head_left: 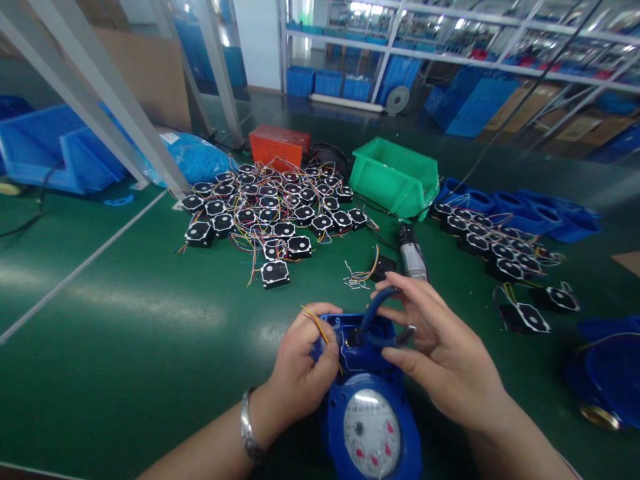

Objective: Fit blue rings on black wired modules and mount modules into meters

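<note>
A blue water meter (411, 427) with a round dial (373, 433) lies on the green table in front of me. Behind the dial, its box-like compartment (367, 360) is open. My left hand (305, 360) is at that compartment's left side, thumb and finger pinched on thin yellow, red and dark wires (316, 323). In my right hand (443, 347) are blue-handled pliers (373, 312), their handles spread between thumb and fingers. The pliers' head points down into the compartment; its exact contact there is hard to make out.
Several black modules with wires (275, 273) cover the table beyond my hands, and more modules (505, 250) stand at right. A power screwdriver (413, 257) lies near small white pieces (356, 283). Behind are a green bin (393, 177) and an orange box (279, 147). Another blue meter (613, 373) sits right.
</note>
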A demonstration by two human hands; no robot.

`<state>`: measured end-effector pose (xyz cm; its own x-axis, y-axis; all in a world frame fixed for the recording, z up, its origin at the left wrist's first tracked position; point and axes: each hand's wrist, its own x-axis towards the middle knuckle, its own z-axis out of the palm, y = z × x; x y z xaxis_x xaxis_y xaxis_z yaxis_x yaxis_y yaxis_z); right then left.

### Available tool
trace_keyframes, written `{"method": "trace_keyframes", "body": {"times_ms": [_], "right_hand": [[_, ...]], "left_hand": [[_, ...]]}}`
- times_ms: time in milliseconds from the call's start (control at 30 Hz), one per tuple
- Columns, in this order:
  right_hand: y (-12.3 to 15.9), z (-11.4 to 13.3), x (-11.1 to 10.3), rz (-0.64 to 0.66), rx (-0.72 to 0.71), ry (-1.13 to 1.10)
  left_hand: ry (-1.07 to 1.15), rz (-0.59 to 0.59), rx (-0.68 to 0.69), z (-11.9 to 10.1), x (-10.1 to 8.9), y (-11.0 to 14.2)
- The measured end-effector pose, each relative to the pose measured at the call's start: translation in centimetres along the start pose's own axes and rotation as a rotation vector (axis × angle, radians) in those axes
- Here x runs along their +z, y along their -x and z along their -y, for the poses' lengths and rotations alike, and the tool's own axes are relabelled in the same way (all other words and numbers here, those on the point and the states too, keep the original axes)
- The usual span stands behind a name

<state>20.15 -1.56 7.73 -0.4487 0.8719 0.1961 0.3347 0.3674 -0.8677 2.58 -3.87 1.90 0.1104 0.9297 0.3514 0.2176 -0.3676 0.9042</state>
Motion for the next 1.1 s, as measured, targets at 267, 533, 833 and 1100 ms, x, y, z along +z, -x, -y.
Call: {"method": "trace_keyframes", "body": {"times_ms": [267, 533, 833, 1100], "right_hand": [[-0.47, -0.14, -0.37, 0.040, -0.024, -0.054], [-0.63, -0.38, -0.70, 0.073, -0.002, -0.101], [-0.74, -0.20, -0.66, 0.067, 0.031, -0.108], [-0.89, -0.43, -1.04, 0.111, -0.015, -0.124]], "left_hand": [[0.007, -0.006, -0.005, 0.12, 0.07, 0.02], [0.004, -0.005, -0.015, 0.10, 0.13, -0.09], [0.014, -0.005, -0.006, 0.03, 0.12, -0.01], [0.014, 0.000, -0.020, 0.13, 0.12, 0.04]]}}
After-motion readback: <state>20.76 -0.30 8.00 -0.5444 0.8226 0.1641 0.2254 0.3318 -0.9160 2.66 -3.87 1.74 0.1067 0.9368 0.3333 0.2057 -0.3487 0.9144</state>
